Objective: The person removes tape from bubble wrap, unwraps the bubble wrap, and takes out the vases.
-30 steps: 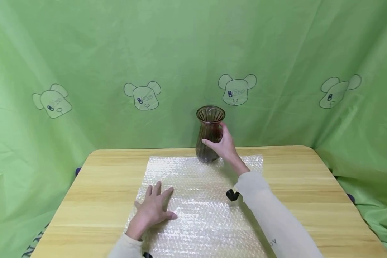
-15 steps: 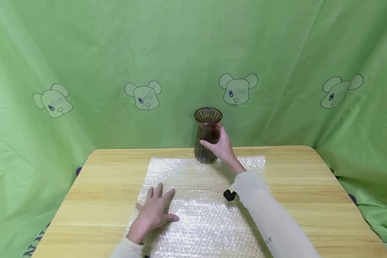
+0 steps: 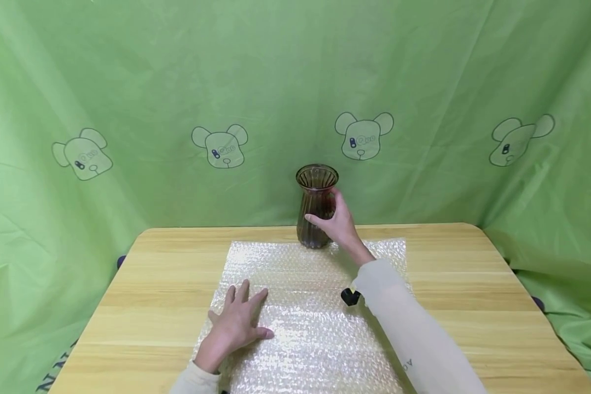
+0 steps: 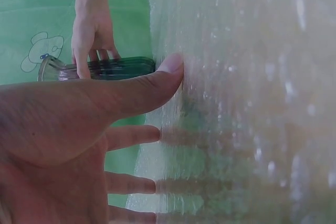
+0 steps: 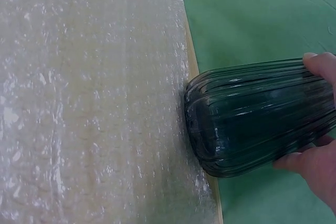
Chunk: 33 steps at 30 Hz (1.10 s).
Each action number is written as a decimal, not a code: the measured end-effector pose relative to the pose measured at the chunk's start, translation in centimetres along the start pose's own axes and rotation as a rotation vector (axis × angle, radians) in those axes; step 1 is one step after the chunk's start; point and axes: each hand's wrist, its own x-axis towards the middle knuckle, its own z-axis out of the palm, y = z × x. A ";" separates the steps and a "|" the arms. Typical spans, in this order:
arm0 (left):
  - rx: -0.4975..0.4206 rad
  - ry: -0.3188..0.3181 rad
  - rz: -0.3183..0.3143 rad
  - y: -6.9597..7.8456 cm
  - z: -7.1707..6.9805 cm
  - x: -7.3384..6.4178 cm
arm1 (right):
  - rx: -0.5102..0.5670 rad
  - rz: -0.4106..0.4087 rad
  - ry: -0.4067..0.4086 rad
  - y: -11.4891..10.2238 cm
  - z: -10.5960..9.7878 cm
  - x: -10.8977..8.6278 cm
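Observation:
A dark, ribbed glass vase [image 3: 314,210] with a flared rim stands upright at the far edge of the bubble wrap [image 3: 295,306]. My right hand [image 3: 339,221] grips its side, thumb in front and fingers round the right and back. In the right wrist view, the lower body of the vase [image 5: 252,114] shows at the sheet's edge, with the right hand's fingers [image 5: 320,166] round its upper part. With fingers spread straight, my left hand [image 3: 235,325] rests on the left part of the sheet. The left wrist view shows its fingertips touching the bubble wrap [image 4: 247,103].
Under the sheet lies a light wood table [image 3: 473,284] with rounded far corners. A green curtain [image 3: 276,65] printed with bear heads hangs right behind the table and round both sides. A black wrist device [image 3: 350,297] sits at the right cuff.
Over the first half second the vase and right hand shift slightly left in view. Since then almost nothing moves; the left hand stays on the sheet.

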 end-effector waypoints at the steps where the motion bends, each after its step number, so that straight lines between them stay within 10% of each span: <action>1: -0.001 -0.003 0.000 0.0 0.0 0.0 | -0.007 0.002 0.000 0.0 0.0 0.0; 33: -0.145 -0.068 0.049 -1.0 -2.0 1.4 | -0.013 0.013 -0.083 0.4 -1.3 1.0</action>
